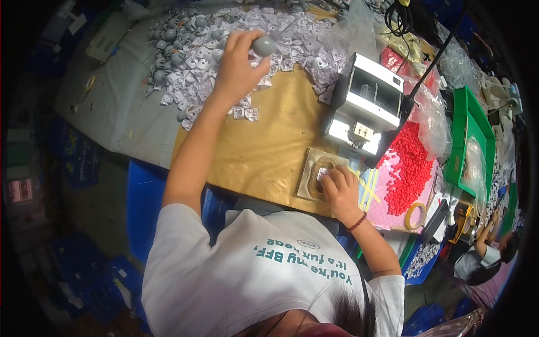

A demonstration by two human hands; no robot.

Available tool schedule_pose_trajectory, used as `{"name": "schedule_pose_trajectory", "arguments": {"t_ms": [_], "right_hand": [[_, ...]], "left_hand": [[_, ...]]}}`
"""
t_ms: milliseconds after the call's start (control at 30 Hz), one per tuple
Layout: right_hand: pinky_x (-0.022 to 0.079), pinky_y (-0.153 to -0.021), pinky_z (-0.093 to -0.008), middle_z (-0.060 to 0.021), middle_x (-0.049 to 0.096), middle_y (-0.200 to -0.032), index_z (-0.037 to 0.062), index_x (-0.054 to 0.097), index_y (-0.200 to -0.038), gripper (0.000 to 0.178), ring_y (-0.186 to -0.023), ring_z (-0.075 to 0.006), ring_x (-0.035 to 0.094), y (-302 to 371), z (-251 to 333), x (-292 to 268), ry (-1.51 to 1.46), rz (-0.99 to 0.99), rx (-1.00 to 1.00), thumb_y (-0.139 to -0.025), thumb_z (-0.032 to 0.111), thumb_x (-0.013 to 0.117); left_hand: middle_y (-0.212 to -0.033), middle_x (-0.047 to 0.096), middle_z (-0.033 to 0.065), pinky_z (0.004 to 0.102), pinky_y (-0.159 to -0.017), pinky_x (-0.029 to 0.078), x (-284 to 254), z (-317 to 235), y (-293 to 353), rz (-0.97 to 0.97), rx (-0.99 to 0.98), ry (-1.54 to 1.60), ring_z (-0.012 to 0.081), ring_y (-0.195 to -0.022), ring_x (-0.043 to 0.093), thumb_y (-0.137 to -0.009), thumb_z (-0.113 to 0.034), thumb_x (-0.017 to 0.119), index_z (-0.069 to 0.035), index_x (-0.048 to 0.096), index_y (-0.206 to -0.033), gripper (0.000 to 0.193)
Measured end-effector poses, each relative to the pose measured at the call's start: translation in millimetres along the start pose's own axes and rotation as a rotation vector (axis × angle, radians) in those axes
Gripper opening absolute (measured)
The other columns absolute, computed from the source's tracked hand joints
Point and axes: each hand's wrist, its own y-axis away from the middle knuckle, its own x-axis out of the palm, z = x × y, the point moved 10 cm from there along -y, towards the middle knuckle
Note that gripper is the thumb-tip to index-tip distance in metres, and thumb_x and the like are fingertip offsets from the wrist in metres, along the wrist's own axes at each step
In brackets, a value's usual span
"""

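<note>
My left hand (240, 64) is raised over the far part of the table, thumb and fingers closed around a smooth grey ball-shaped part (264, 46). Below and around it spreads a big heap of small white plastic parts (196, 78), with grey round parts (168, 42) mixed in at its left. My right hand (341, 194) rests at a square metal block (309, 182) near the table's front edge. Its bent fingers close on a small white plastic part (322, 173) in the block's hollow; the fingertips' undersides are hidden.
A black-and-white machine (365, 104) stands beyond the block. Right of it lie a pile of small red parts (407, 168), a tape roll (415, 216) and a green tray (463, 140). Brown paper (264, 140) covers the middle of the table. Another person (485, 261) sits at far right.
</note>
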Motion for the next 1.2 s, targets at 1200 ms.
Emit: {"name": "schedule_pose_trajectory", "arguments": {"t_ms": [1200], "right_hand": [[0.042, -0.066, -0.0367, -0.0046, 0.061, -0.085, 0.0074, 0.071, -0.100, 0.031, -0.077, -0.0233, 0.056, -1.5, -15.6, -15.6, -0.256, -0.025, 0.130, -0.070, 0.002, 0.070]], "left_hand": [[-0.107, 0.058, 0.0083, 0.0419, -0.089, 0.047, 123.9, -107.0, 242.8, 0.622, 0.245, 0.175, 0.0318, -0.104, 0.053, -0.068, 0.002, 0.068, -0.007, 0.065, -0.091, 0.024]]}}
